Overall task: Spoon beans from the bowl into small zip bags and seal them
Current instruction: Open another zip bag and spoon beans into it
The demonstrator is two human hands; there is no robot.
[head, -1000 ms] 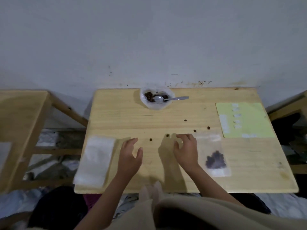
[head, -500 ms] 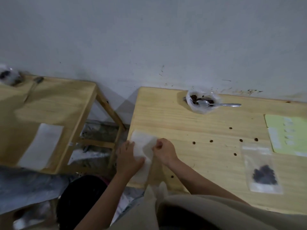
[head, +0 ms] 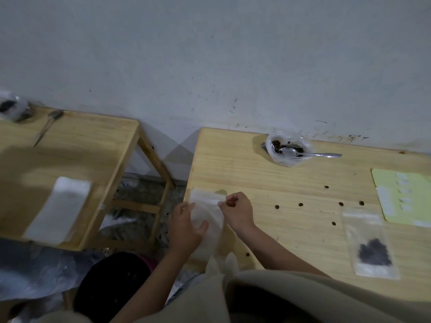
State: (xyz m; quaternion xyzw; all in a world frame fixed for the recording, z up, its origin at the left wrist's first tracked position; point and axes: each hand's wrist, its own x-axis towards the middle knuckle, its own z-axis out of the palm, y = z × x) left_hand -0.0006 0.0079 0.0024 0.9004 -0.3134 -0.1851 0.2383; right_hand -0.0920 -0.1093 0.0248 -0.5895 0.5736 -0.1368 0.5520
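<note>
While both of my hands sit at the near left corner of the pale wooden table point(head: 291, 183), the stack of empty clear zip bags point(head: 206, 220) lies directly under them, its long axis running from the near edge away toward the wall. My left hand point(head: 185, 226) lies flat on the stack, fingers relaxed and spread, holding it down. My right hand point(head: 238, 209) is just beside it on the stack's right edge, fingers curled, thumb and forefinger pinching what looks like the top bag's corner; the exact layer I cannot tell.

Judgement: next move is peeling one bag off, pulling rightward away from the pressing left hand. The right hand is the nearer one to everything that follows.

Further right, near the front edge: one filled clear zip bag with dark beans point(head: 373, 250), flat, well apart from the hands. Loose dark beans point(head: 300, 204) are scattered mid-table between stack and filled bag. A pale green sheet with white labels point(head: 410, 197) lies at the right edge.

Farthest, against the wall: the clear plastic bowl of dark beans point(head: 288, 150), with the metal spoon point(head: 312, 155) resting in it, handle pointing right.
</note>
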